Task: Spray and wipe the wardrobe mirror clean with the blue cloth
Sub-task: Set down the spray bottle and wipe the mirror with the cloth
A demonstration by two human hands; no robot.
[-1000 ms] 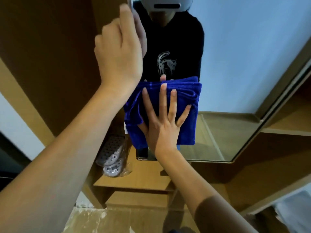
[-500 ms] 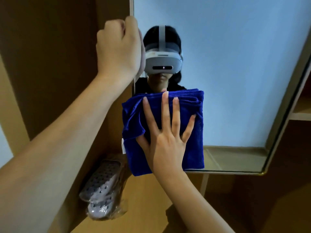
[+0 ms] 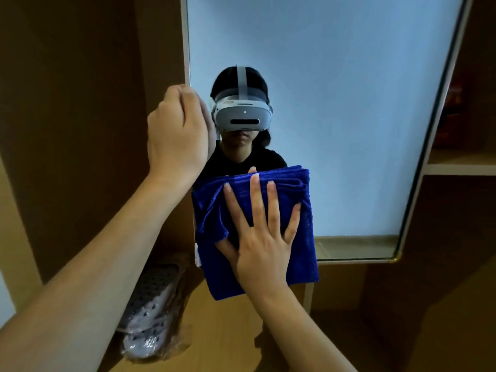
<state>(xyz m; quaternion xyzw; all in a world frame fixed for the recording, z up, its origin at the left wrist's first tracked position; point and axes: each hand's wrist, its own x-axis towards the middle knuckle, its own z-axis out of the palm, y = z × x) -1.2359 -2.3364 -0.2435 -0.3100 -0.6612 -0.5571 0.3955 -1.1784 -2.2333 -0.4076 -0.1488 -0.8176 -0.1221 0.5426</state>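
Note:
The wardrobe mirror (image 3: 335,116) fills the upper middle of the view, on an open door panel. A folded blue cloth (image 3: 303,237) lies flat against the mirror's lower left corner and hangs past its bottom edge. My right hand (image 3: 264,242) presses the cloth to the glass with straight, spread fingers. My left hand (image 3: 178,132) grips the mirror's left edge, fingers curled round it. No spray bottle is in view.
Wooden wardrobe walls and shelves (image 3: 461,167) surround the mirror. A pair of grey perforated clogs in a plastic bag (image 3: 150,312) lies on the lower shelf at the left, below my left forearm.
The view has tilted upward, showing more of the mirror. My left hand slid down along the mirror's left edge relative to the glass; my right hand and the cloth stay at the lower left corner.

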